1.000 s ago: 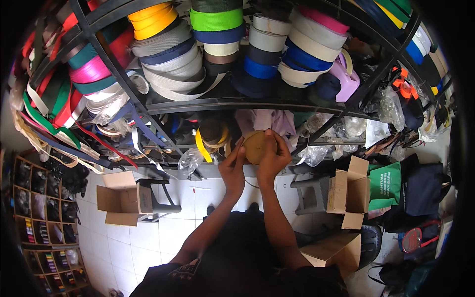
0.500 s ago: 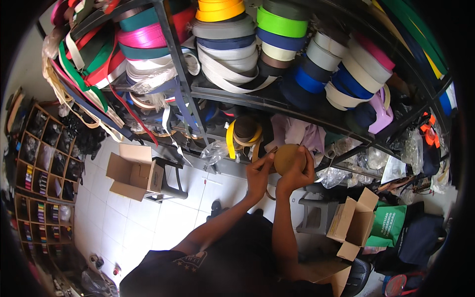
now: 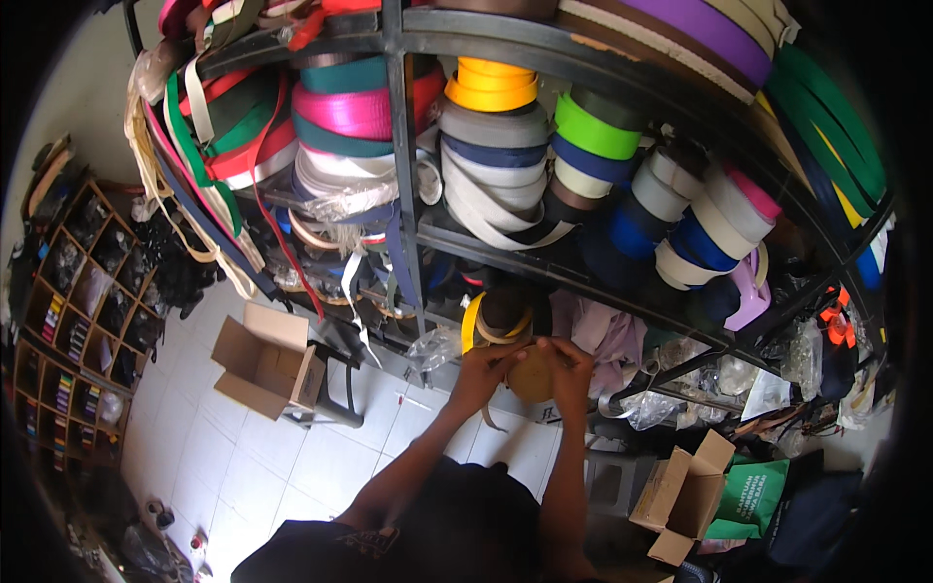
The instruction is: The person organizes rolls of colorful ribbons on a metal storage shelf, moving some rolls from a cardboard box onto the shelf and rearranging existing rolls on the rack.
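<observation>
A round, flat roll of olive-tan strap (image 3: 530, 380) hangs between my two hands, in front of the shelf. My left hand (image 3: 482, 375) pinches at its upper left side with thumb and fingers. At its upper right, my right hand (image 3: 570, 366) is closed, and the fingertips of both hands come close together along the top. A loose strap end (image 3: 492, 418) dangles below my left hand. Just behind the roll are a yellow strap coil (image 3: 470, 324) and a dark spool (image 3: 506, 307).
Black metal shelving (image 3: 466, 233) holds several stacked webbing rolls (image 3: 494, 146). An open cardboard box (image 3: 267, 360) sits on a stool at left; another box (image 3: 683, 496) stands at right beside a green bag (image 3: 753, 494). A wooden cubbyhole rack (image 3: 83, 321) lines the left side.
The view has tipped upward, showing more upper shelf. My hands have drawn closer together along the roll's top edge, and its loose end now hangs visibly at the left.
</observation>
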A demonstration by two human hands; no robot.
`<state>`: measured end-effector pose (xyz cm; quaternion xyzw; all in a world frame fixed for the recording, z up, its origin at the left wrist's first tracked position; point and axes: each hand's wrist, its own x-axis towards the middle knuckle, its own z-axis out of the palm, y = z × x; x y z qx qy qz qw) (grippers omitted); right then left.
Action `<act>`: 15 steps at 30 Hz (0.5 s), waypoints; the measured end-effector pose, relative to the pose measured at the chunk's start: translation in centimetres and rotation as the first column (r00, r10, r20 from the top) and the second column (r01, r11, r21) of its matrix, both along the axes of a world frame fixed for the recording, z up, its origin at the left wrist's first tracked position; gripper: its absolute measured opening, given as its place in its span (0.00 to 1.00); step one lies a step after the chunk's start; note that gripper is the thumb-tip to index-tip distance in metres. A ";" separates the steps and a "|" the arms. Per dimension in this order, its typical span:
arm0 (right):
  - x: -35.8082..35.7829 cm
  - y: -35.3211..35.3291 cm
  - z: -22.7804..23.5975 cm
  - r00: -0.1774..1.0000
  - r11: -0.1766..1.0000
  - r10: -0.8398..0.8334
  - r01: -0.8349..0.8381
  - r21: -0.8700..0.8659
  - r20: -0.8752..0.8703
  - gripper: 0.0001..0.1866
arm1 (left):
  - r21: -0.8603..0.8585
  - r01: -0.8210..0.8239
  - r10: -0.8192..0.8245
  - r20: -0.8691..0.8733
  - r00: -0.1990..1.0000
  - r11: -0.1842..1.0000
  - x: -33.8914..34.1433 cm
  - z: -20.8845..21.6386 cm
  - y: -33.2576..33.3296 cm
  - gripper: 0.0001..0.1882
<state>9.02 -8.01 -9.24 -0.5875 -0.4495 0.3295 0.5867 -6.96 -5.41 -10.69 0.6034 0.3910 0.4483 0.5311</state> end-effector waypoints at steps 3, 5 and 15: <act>-2.2 0.8 -1.0 0.982 0.981 -0.191 0.191 0.022 0.011 0.11 | -0.085 -0.034 0.040 0.075 0.996 0.996 0.2 0.7 0.4 0.16; -3.9 1.2 -1.3 0.948 0.948 -0.316 0.317 0.035 -0.018 0.11 | -0.171 -0.123 0.152 0.165 0.975 0.978 0.4 0.5 0.8 0.17; -3.1 0.9 -1.5 0.955 0.957 -0.244 0.266 0.117 -0.172 0.10 | -0.406 -0.051 0.240 0.430 0.870 0.912 1.8 -1.3 1.4 0.17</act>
